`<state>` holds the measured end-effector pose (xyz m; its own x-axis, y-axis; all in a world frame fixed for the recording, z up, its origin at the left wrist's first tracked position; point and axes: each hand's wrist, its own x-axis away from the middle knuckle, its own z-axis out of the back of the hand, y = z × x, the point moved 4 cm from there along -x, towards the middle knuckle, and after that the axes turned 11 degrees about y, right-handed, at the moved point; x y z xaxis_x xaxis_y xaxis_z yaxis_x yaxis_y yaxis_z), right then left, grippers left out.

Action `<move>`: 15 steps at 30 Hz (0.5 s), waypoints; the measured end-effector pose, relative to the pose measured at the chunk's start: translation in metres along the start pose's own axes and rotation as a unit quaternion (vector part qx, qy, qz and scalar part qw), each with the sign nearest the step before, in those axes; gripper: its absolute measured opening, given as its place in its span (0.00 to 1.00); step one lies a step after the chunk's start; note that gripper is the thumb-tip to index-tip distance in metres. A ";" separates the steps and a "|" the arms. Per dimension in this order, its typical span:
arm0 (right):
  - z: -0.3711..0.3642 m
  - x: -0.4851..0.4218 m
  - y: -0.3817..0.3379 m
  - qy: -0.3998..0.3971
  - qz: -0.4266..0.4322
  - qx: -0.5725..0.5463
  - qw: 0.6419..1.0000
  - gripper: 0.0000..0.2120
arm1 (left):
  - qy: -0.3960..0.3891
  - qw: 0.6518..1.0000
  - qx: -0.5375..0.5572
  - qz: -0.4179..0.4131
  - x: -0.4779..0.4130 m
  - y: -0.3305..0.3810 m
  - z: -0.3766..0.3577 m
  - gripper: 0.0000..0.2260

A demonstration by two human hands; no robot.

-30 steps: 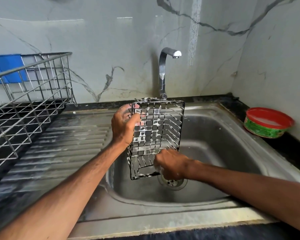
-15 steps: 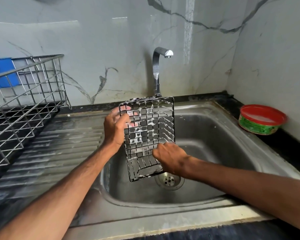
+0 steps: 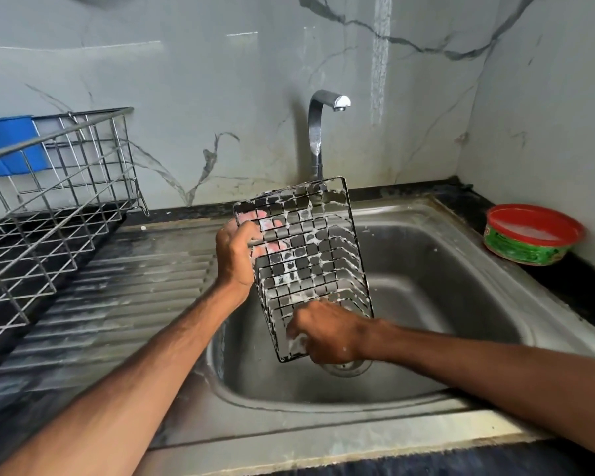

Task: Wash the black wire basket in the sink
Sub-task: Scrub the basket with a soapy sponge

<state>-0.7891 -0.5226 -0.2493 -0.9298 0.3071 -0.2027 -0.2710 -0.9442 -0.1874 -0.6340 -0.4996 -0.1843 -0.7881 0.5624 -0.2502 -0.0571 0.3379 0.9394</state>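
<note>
The foam-streaked black wire basket point(image 3: 306, 262) is held on end over the sink point(image 3: 461, 286), its long axis nearly upright and its top rim just in front of the tap point(image 3: 315, 139). The left hand point(image 3: 236, 255) clasps its upper left edge, fingers curled behind the mesh. The right hand point(image 3: 327, 333) sits at the lower end (curled over something pale, scrubber or foam, I cannot tell), nearer the drain point(image 3: 344, 367).

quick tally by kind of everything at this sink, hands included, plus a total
wire items: 2, black wire basket and silver dish rack
containers: 2, red-rimmed green tub and blue container
taps: 1, tap
sinks: 1, sink
hands: 2, left hand and right hand
total: 8
</note>
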 end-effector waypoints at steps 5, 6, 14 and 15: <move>-0.001 -0.003 0.002 0.035 0.007 -0.063 0.997 0.14 | -0.001 0.999 0.036 0.032 -0.001 -0.006 -0.005 0.23; -0.001 -0.004 0.003 0.044 -0.001 -0.087 0.995 0.14 | -0.001 0.999 0.036 0.032 0.001 -0.006 -0.006 0.22; -0.010 -0.003 0.018 0.059 -0.008 0.058 0.997 0.14 | -0.021 0.996 0.071 0.060 0.014 -0.004 -0.020 0.21; -0.008 -0.002 0.016 0.061 0.003 0.087 0.994 0.14 | -0.020 0.995 0.076 0.064 0.015 -0.004 -0.022 0.19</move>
<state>-0.7894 -0.5375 -0.2598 -0.8972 0.3037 -0.3205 -0.3144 -0.9491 -0.0194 -0.6594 -0.5087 -0.1865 -0.7578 0.6366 -0.1428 0.1381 0.3705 0.9185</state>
